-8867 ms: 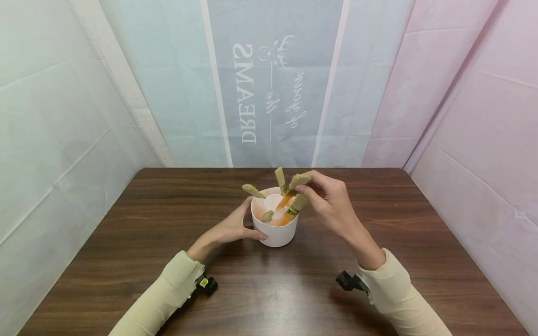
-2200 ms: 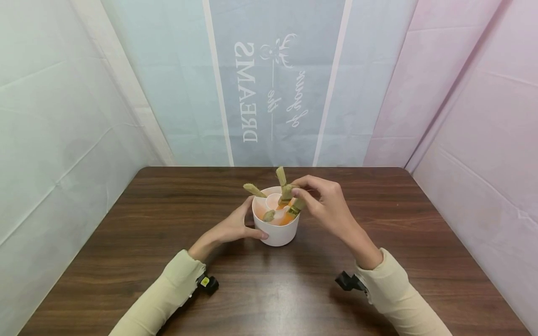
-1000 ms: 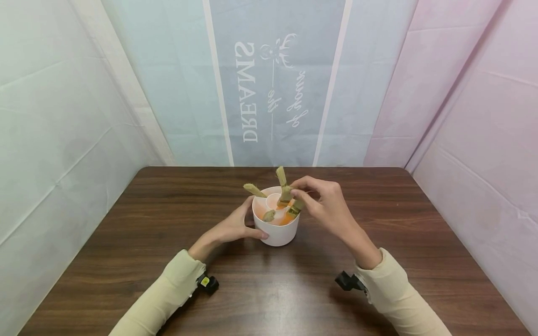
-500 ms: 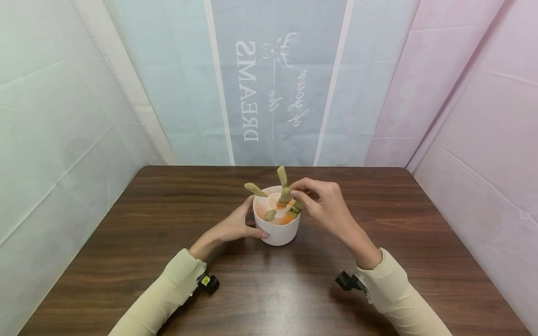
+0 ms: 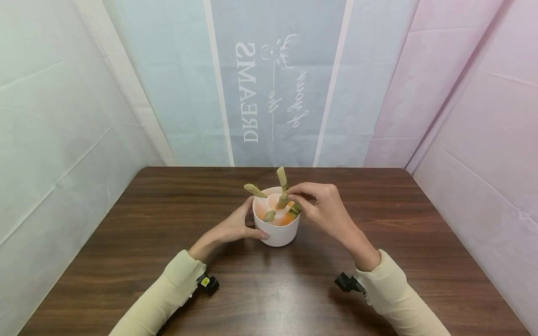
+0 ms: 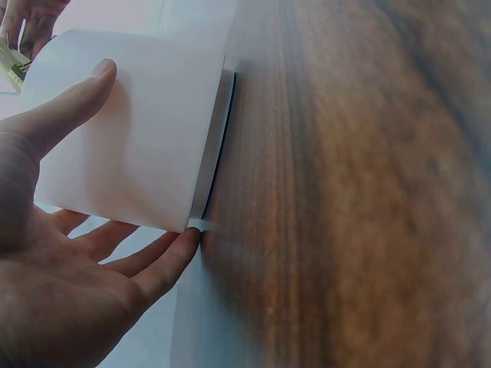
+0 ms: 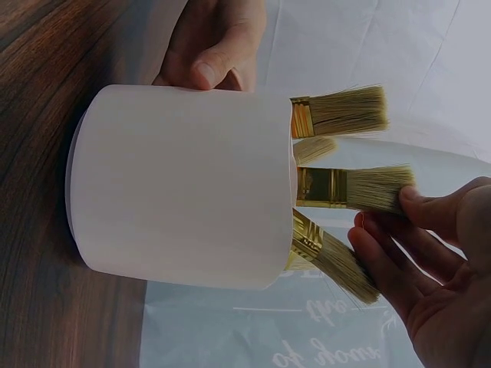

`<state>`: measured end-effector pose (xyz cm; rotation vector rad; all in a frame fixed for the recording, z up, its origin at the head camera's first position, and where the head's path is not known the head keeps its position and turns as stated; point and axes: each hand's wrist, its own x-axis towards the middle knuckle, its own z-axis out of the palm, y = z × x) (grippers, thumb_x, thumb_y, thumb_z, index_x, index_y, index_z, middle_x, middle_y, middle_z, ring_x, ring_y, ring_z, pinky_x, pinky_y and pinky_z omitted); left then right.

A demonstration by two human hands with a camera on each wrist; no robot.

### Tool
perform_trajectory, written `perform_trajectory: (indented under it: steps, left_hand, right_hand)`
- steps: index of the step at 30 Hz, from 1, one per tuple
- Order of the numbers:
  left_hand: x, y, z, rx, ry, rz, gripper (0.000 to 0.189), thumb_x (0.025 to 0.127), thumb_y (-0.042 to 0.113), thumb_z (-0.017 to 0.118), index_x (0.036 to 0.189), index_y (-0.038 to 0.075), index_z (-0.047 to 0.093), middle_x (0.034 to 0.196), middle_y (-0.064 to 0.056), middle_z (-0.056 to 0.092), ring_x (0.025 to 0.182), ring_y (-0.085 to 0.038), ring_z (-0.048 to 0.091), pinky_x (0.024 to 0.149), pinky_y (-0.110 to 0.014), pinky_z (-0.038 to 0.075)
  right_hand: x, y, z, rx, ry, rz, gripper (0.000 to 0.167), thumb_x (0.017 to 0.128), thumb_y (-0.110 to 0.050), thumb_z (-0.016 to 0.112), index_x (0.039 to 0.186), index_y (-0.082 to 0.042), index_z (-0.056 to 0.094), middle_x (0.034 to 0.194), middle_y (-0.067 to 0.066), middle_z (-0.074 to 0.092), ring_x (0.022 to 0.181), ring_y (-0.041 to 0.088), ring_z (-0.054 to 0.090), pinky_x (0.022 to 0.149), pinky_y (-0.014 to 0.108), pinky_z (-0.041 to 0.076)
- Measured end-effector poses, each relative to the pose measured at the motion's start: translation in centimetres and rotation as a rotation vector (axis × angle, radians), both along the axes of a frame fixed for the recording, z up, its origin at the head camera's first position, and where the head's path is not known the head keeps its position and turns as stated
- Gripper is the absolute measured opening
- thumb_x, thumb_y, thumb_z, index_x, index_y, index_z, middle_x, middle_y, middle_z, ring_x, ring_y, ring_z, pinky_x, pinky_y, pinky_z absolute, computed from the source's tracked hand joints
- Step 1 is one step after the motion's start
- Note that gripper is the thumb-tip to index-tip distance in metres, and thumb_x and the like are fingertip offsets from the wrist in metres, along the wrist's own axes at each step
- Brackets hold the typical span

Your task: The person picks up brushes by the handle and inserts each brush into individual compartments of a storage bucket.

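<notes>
A white round container (image 5: 276, 236) with inner compartments stands upright on the table. My left hand (image 5: 232, 227) grips its left side, thumb on the near wall and fingers behind; in the left wrist view the thumb (image 6: 69, 107) lies on the white wall. Several paintbrushes stand in it, bristles up, with gold ferrules. My right hand (image 5: 325, 207) pinches one paintbrush (image 7: 380, 188) by the bristle tip; its lower part is inside the container. Close to my fingers leans another paintbrush (image 7: 341, 264). Further paintbrushes stick out at the back (image 5: 282, 177), left (image 5: 254, 190) and front (image 5: 269, 215).
The container is on a dark wood table (image 5: 168, 205). A blue-grey cloth with mirrored lettering (image 5: 248, 93) hangs behind, and pale cloth walls (image 5: 483, 140) rise at both sides. Small black wrist cameras (image 5: 208, 283) are worn at the sleeves.
My right hand has lowered the pinched paintbrush deeper into the container and shifted slightly left; its orange handle showed above the rim earlier. My left hand has stayed on the container.
</notes>
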<state>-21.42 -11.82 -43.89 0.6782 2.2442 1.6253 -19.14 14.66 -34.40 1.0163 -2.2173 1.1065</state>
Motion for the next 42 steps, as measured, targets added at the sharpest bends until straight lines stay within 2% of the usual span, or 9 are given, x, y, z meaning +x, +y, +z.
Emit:
perform_trajectory:
  steps: [6, 20, 27, 31, 36, 42]
  left_hand:
    - [0.0, 0.0, 0.0, -0.002, 0.001, 0.002, 0.112, 0.079, 0.014, 0.090, 0.163, 0.023, 0.017, 0.160, -0.005, 0.039, 0.146, -0.028, 0.044, 0.113, -0.053, 0.048]
    - [0.2, -0.1, 0.1, 0.000, -0.008, 0.008, 0.111, 0.080, 0.014, 0.090, 0.163, 0.021, 0.016, 0.159, -0.006, 0.041, 0.145, -0.028, 0.046, 0.113, -0.051, 0.049]
    - [0.3, -0.1, 0.2, 0.001, -0.014, 0.015, 0.112, 0.078, 0.013, 0.091, 0.163, 0.020, 0.018, 0.158, -0.006, 0.043, 0.143, -0.027, 0.048, 0.113, -0.051, 0.049]
    - [0.2, 0.0, 0.3, 0.000, -0.004, 0.014, 0.113, 0.077, 0.012, 0.091, 0.163, 0.021, 0.018, 0.159, -0.005, 0.042, 0.145, -0.026, 0.046, 0.113, -0.051, 0.048]
    - [0.0, 0.0, 0.2, 0.001, -0.003, 0.014, 0.113, 0.078, 0.012, 0.091, 0.163, 0.020, 0.017, 0.160, -0.006, 0.041, 0.145, -0.028, 0.046, 0.114, -0.052, 0.048]
    - [0.1, 0.1, 0.2, -0.001, -0.005, 0.017, 0.113, 0.077, 0.011, 0.091, 0.163, 0.021, 0.017, 0.160, -0.006, 0.041, 0.146, -0.027, 0.045, 0.114, -0.050, 0.048]
  right_hand:
    - [0.1, 0.0, 0.2, 0.008, 0.024, -0.002, 0.011, 0.089, -0.003, 0.079, 0.097, -0.010, 0.081, 0.093, 0.000, 0.080, 0.079, 0.010, 0.074, 0.066, 0.022, 0.061]
    - [0.2, -0.1, 0.2, 0.033, -0.002, 0.062, 0.016, 0.086, -0.003, 0.082, 0.100, -0.011, 0.080, 0.094, -0.002, 0.079, 0.082, 0.009, 0.074, 0.068, 0.021, 0.061]
    - [0.3, 0.6, 0.7, -0.038, -0.052, 0.124, 0.017, 0.087, -0.008, 0.083, 0.104, -0.011, 0.079, 0.098, -0.001, 0.079, 0.087, 0.009, 0.075, 0.075, 0.026, 0.063]
    - [0.1, 1.1, 1.2, -0.074, -0.010, 0.104, 0.016, 0.087, -0.007, 0.082, 0.103, -0.009, 0.080, 0.098, 0.001, 0.079, 0.087, 0.010, 0.075, 0.076, 0.029, 0.064]
    - [-0.2, 1.7, 1.3, -0.096, 0.040, 0.068, 0.015, 0.086, -0.005, 0.083, 0.100, -0.010, 0.080, 0.095, 0.001, 0.080, 0.086, 0.009, 0.074, 0.077, 0.022, 0.061]
    - [-0.5, 2.4, 1.4, -0.122, 0.041, 0.035, 0.016, 0.087, -0.002, 0.081, 0.099, -0.012, 0.081, 0.093, 0.001, 0.080, 0.087, 0.005, 0.073, 0.079, 0.023, 0.062]
